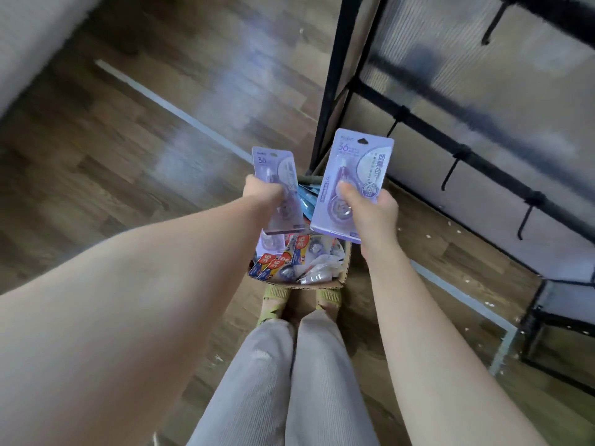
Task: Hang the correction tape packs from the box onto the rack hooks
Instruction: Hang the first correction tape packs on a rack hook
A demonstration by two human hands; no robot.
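Observation:
My left hand (pixel 262 191) grips a purple correction tape pack (pixel 277 169) above the open cardboard box (pixel 343 268) on the floor. My right hand (pixel 370 207) holds a second purple correction tape pack (pixel 351 175), thumb on its front, tilted toward the rack. The box holds several more packs (pixel 289 255), some with red and blue labels. The black rack (pixel 418 123) stands to the right, with empty hooks (pixel 449 175) hanging from its bars.
My legs and sandalled feet (pixel 273 300) stand just behind the box on the wooden floor. A black rack post (pixel 335 78) rises just beyond the box. The rack's base frame (pixel 547 333) sits at the right. A pale metal floor strip (pixel 167 107) runs diagonally.

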